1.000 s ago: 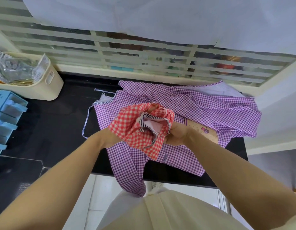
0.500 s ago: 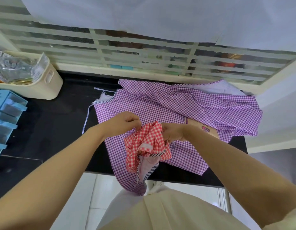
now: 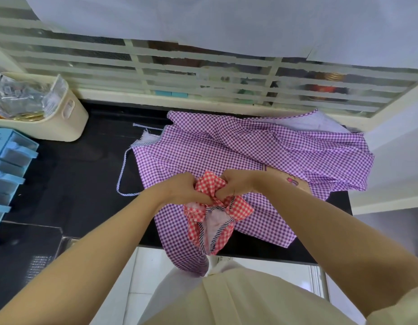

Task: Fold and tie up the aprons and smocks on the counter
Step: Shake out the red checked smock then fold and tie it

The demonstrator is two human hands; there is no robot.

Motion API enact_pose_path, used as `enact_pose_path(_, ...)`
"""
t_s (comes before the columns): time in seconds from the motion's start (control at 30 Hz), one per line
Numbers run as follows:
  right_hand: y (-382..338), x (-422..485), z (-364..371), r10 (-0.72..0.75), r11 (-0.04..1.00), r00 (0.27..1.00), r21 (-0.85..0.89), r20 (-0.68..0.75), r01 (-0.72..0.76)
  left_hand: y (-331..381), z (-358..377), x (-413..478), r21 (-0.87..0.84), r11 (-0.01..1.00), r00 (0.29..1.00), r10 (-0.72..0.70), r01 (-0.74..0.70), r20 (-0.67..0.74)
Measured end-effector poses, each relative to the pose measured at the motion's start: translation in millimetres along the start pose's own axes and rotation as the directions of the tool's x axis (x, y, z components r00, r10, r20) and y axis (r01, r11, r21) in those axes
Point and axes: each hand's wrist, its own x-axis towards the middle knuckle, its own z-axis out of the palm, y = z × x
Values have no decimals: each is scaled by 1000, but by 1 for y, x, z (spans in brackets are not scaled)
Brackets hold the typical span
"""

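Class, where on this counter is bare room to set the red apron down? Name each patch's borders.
Bare counter lies between blue drawers and purple apron, before the cream basket. The right side is crowded: purple apron covers it; left hand and right hand grip the red apron above.

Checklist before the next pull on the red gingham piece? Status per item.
1. Left hand grips red gingham garment: ok.
2. Right hand grips it too: ok.
3. Knot formed: cannot tell, hidden between the hands.
4. Loose end hangs free below the hands: ok.
5. Purple gingham garment folded: not ok, it lies spread and rumpled on the counter, with part over the front edge.
6. Its striped tie clear of the hands: ok, it lies off to the left.
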Motion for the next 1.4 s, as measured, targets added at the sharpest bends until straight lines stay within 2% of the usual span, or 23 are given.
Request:
enact_pose_path(0.07,1,3,0,-1,1000,997,-1,-82,1,-6,1,2,-54,999,995,2,-7,-99)
enact_pose_path(0.13,1,4,-3,-34,999,978,14,-205,38,-14,3,2,-205,978,987,-1,-32,-161)
enact_pose_path(0.23,3,-5,-13,-19,929,856,308,-516,207,-28,0,-4,-516,855,964,-87,-57,-251)
enact_pose_path(0.27,6,-8,-16,10,886,827,389,-562,253,-32,-2,-6,-613,786,951,-125,-78,-281)
enact_pose_path(0.33,16,-13,-17,51,875,853,435,-520,213,-36,-8,-11,-743,652,929,-166,-148,-330)
enact_pose_path(0.37,22,-14,-14,46,873,885,449,-464,190,-36,-11,-13,-760,624,925,-155,-180,-347)
enact_pose_path(0.47,33,-9,-6,-16,768,971,619,-239,165,-35,-19,-18,-729,632,934,-24,-262,-357)
enact_pose_path(0.53,35,-7,-6,-42,773,987,621,-153,129,-39,-22,-20,-701,651,943,74,-291,-324)
enact_pose_path(0.63,36,-10,-8,-10,889,987,451,-160,82,-46,-25,-22,-662,697,957,129,-274,-260)
enact_pose_path(0.7,38,-10,-10,24,887,969,452,-244,91,-47,-24,-22,-683,684,963,119,-255,-240)
enact_pose_path(0.77,39,-9,-13,48,869,952,482,-301,109,-46,-24,-21,-719,646,958,69,-255,-278)
enact_pose_path(0.83,39,-10,-13,66,849,946,515,-318,114,-44,-23,-18,-744,616,930,-48,-259,-364)
enact_pose_path(0.93,32,-13,-14,49,755,931,624,-362,203,-48,-19,-5,-710,670,827,-261,-216,-498)
enact_pose_path(1.0,14,-14,-12,-43,698,931,656,-363,288,-43,-12,2,-720,659,745,-366,-215,-557)
enact_pose_path(1.07,-11,-11,-4,-164,664,933,663,-321,345,-29,-7,6,-798,535,711,-444,-277,-545)
enact_pose_path(1.13,-30,-4,12,-245,659,928,654,-281,372,-12,-8,9,-869,352,734,-474,-349,-487)
enact_pose_path(1.17,-35,-1,21,-251,659,930,657,-267,366,-5,-10,9,-891,259,758,-469,-372,-453)
enact_pose_path(1.23,-34,7,33,-193,644,946,694,-259,322,1,-17,6,-913,144,806,-431,-383,-406)
enact_pose_path(1.33,-20,11,34,-77,625,951,729,-299,279,6,-20,-3,-928,74,865,-343,-365,-367)
enact_pose_path(1.4,-14,7,29,-78,670,938,679,-337,299,7,-17,-11,-934,114,901,-247,-337,-355)
